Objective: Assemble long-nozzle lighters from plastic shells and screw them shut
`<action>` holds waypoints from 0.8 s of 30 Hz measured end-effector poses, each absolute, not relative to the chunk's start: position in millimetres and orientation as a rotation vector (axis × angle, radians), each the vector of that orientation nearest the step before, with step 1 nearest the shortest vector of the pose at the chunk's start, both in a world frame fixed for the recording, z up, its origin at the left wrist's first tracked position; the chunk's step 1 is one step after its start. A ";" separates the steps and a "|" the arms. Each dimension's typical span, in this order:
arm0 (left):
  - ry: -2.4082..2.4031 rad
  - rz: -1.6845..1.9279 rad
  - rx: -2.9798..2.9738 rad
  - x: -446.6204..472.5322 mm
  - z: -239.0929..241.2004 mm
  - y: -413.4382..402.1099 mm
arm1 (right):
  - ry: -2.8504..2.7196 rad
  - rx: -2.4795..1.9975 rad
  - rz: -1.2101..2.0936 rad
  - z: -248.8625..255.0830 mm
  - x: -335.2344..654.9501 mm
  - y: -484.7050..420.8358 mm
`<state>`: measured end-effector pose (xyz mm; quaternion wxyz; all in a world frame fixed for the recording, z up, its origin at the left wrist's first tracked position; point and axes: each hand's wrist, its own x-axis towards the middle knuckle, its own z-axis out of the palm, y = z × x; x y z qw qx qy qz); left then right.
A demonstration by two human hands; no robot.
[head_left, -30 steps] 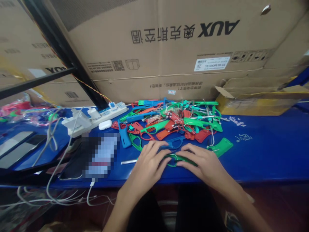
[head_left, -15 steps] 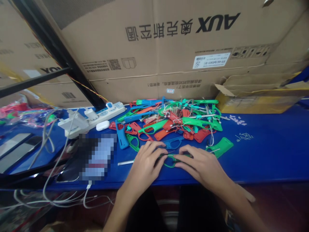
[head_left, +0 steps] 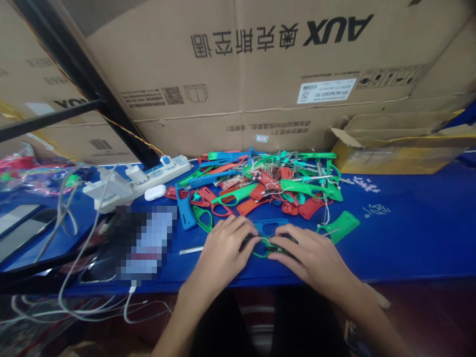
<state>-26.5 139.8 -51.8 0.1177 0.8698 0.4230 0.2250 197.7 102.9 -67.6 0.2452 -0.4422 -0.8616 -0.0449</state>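
Note:
Both of my hands are closed on a green lighter half [head_left: 260, 254], the long-necked kind with a trigger loop, low over the blue table. My left hand [head_left: 227, 248] grips its left part, from which a metal tube [head_left: 191, 250] sticks out to the left. My right hand [head_left: 307, 248] pinches the right part, with a small black piece and a thin white wire near the fingertips. Just beyond my fingers lies a blue lighter shell [head_left: 269, 227]. Another green shell [head_left: 344, 227] rests to the right of my right hand. My fingers hide much of the held lighter.
A heap of red, green and blue lighter parts [head_left: 267, 183] lies against a large cardboard box [head_left: 223, 99]. At left are a white power strip [head_left: 169, 171], an earbud case [head_left: 155, 192] and a phone [head_left: 148, 243] with cables. An open carton [head_left: 390, 153] stands at back right.
The view has shifted slightly. My hands stay on the green lighter half, with only small finger movements; the black piece by my right fingertips shows more plainly.

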 end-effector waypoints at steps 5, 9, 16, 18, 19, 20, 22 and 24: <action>1.272 0.545 2.572 -19.9 -44.2 144.2 | -2.360 -1.195 -0.164 -67.7 198.0 103.9; 1.283 0.533 2.521 -16.2 -41.9 145.6 | -2.365 -1.196 -0.176 -68.8 198.4 103.3; 1.165 0.587 2.504 -27.8 -41.8 147.8 | -2.371 -1.194 -0.103 -67.6 198.9 104.2; 1.139 0.651 2.499 -36.4 -42.6 144.1 | -2.369 -1.189 -0.077 -66.8 198.8 104.4; 1.146 0.687 2.494 -41.3 -43.6 141.3 | -2.364 -1.188 -0.068 -66.5 198.8 104.5; 1.163 0.722 2.489 -46.5 -44.9 138.1 | -2.359 -1.189 -0.059 -66.3 198.8 104.6; 1.210 0.787 2.483 -56.8 -48.3 131.6 | -2.350 -1.181 -0.051 -66.1 198.7 104.9; 1.243 0.839 2.490 -65.3 -51.6 126.3 | -2.348 -1.170 -0.047 -66.2 198.9 105.5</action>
